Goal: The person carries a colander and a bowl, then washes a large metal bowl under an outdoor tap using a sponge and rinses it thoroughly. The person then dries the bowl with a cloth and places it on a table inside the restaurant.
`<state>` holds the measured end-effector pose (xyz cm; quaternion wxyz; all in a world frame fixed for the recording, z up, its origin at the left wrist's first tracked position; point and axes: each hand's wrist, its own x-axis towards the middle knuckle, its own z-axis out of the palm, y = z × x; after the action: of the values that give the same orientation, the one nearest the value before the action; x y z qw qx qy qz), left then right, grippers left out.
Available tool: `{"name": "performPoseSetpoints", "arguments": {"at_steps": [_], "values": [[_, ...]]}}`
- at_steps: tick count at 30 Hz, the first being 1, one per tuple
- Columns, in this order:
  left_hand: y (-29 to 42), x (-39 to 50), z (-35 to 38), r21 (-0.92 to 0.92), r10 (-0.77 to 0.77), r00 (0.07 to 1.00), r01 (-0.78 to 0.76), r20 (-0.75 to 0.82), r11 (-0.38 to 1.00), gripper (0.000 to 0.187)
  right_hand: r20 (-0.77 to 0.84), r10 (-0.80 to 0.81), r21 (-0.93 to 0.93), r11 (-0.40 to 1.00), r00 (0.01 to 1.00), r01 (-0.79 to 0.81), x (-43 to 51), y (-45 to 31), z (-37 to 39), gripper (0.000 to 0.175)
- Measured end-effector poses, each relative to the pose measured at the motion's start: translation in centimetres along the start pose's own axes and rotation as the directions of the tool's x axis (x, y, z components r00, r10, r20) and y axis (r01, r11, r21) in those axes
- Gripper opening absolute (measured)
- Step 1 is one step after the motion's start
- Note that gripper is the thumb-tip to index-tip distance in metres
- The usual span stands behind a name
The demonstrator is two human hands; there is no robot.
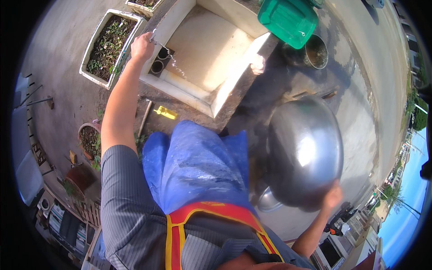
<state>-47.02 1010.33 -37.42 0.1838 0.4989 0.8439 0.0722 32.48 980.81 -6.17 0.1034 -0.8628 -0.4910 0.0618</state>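
Observation:
My left hand (142,47) is stretched out to a small tap (153,34) at the left wall of a deep tiled sink (206,47), with its fingers around it. A thin stream of water (172,60) falls from there into the sink. My right hand (332,195) grips the rim of a large, round stainless-steel basin (303,145), tipped on its side with its shiny outside facing up. A crumpled whitish scrubbing pad (258,64) rests on the sink's right edge. Two dark pipe openings (157,66) show in the sink's near-left corner.
A green plastic tub (288,22) is at the sink's far right, beside a metal pot (316,52). A white planter (109,47) stands left. A yellow plastic bottle (166,112) and a wooden handle (145,118) lie before my blue apron (202,165). Another metal vessel (268,199) is under the basin.

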Motion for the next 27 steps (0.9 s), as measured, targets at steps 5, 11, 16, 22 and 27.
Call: {"name": "performPoseSetpoints", "arguments": {"at_steps": [5, 11, 16, 22, 27], "values": [[2.4, -2.3, -2.8, 0.491, 0.237, 0.947, -0.105, -0.215, 0.865, 0.056, 0.102, 0.140, 0.136, 0.979, 0.985, -0.154, 1.2, 2.0, 1.4, 0.054], [13.0, -7.2, 7.3, -0.093, 0.247, 0.960, -0.260, -0.136, 0.961, 0.074, 0.173, 0.180, 0.035, 0.981, 0.968, -0.189, 1.6, 0.7, 3.4, 0.052], [23.3, -11.1, 19.3, -0.029, 0.404, 0.901, -0.405, 0.160, 0.914, 0.078, 0.169, 0.258, 0.123, 0.952, 0.951, -0.280, 0.8, 3.7, 5.7, 0.051], [32.6, -10.4, 29.2, 0.174, 0.658, 0.682, -0.725, 0.319, 0.667, 0.081, 0.214, 0.338, 0.197, 0.904, 0.917, -0.379, -0.7, 5.5, 6.5, 0.050], [36.9, -9.0, 34.3, 0.273, 0.629, 0.594, -0.799, 0.502, 0.536, 0.084, 0.241, 0.397, 0.238, 0.860, 0.886, -0.450, -1.3, 6.9, 6.7, 0.052]]}}
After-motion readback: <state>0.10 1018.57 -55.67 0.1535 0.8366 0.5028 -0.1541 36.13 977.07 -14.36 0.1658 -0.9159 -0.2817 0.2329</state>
